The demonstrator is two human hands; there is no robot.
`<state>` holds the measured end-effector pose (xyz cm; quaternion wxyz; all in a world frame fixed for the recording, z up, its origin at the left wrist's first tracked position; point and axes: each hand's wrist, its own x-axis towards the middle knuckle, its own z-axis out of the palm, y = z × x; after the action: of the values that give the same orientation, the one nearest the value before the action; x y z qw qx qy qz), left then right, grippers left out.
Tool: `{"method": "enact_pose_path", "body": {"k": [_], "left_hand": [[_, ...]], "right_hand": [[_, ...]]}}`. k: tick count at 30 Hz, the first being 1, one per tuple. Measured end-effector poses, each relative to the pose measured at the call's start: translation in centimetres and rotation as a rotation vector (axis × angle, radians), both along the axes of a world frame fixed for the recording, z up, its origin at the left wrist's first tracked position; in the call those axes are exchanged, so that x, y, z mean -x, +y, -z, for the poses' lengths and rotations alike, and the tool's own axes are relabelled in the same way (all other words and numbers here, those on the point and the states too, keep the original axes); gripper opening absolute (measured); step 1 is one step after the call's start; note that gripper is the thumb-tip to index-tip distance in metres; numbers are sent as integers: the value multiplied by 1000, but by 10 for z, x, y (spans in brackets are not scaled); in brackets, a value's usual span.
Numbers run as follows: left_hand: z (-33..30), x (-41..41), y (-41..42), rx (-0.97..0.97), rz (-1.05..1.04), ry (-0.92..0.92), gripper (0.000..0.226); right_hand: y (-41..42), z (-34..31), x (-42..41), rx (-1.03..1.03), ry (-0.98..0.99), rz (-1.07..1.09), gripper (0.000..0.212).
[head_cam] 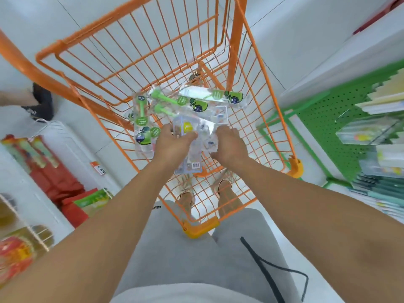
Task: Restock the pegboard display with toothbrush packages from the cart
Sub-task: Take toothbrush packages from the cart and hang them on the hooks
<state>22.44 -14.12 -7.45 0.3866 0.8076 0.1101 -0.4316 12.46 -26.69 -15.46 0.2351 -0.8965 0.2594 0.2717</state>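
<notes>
Both bare forearms reached forward and down into the orange wire cart (251, 119). The left hand (172, 142) had its fingers curled round the near edge of a clear toothbrush package with a yellow spot (187, 136), its thumb lying across the top of the plastic. The right hand (229, 145) lay just beside it, palm down, fingers bent over the same heap of clear packs; whether it actually gripped one or only rested on it could not be told, as the fingertips were hidden under the hand.

Under the hands a barcoded card (192, 166) stuck out toward the person. Past the hands lay more toothbrush packages (196, 103) with green handles and round green stickers, piled crosswise on the basket floor, one leaning at the left (143, 125) against the wire side. The folding child-seat frame (135, 51) of the cart stood up at the far end.

Through the mesh the person's sandalled feet showed on the pale tiled floor (295, 40), and grey shorts with a black drawstring filled the near foreground. At the right stood the green pegboard display (323, 127), with packaged goods hanging on it, blurred. At the left were white wire shelves with red and green packets (43, 162), and farther off another person's dark shoe (42, 103).
</notes>
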Motion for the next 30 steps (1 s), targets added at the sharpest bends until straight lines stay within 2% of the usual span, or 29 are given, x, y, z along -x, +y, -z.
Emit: {"method": "enact_pose_path", "body": {"k": [2, 4, 6, 8, 10, 12, 13, 17, 20, 22, 23, 27, 30], "left_hand": [[-4, -4, 3, 15, -71, 67, 56], [-8, -9, 8, 51, -155, 152, 69], [-13, -13, 12, 118, -215, 239, 61], [-19, -16, 11, 201, -250, 332, 52], [-25, -15, 5, 244, -228, 369, 45], [-30, -12, -3, 254, -143, 377, 43], [-30, -9, -9, 273, -87, 389, 44], [-41, 12, -38, 442, -17, 538, 32], [-46, 33, -62, 513, 39, 513, 65], [-49, 49, -77, 533, 83, 448, 72], [-50, 57, -83, 542, 108, 425, 71], [-56, 87, -107, 580, 206, 351, 39], [-56, 111, -123, 628, 347, 355, 49]], "right_hand": [[-3, -5, -2, 8, -29, 8, 58], [-15, -24, 2, -104, -9, 115, 54], [-31, -53, 17, -241, 29, 239, 45], [-44, -85, 42, -437, 13, 455, 35], [-51, -108, 70, -706, -52, 802, 33], [-51, -122, 91, -983, -108, 1114, 38], [-49, -127, 100, -1100, -130, 1204, 41], [-28, -131, 126, -1404, -202, 1330, 50], [-11, -126, 144, -1592, -322, 1429, 73], [-5, -124, 156, -1658, -405, 1474, 83], [-3, -125, 163, -1666, -442, 1493, 81], [-6, -129, 197, -1513, -584, 1539, 58], [-14, -126, 226, -1459, -702, 1418, 61]]}}
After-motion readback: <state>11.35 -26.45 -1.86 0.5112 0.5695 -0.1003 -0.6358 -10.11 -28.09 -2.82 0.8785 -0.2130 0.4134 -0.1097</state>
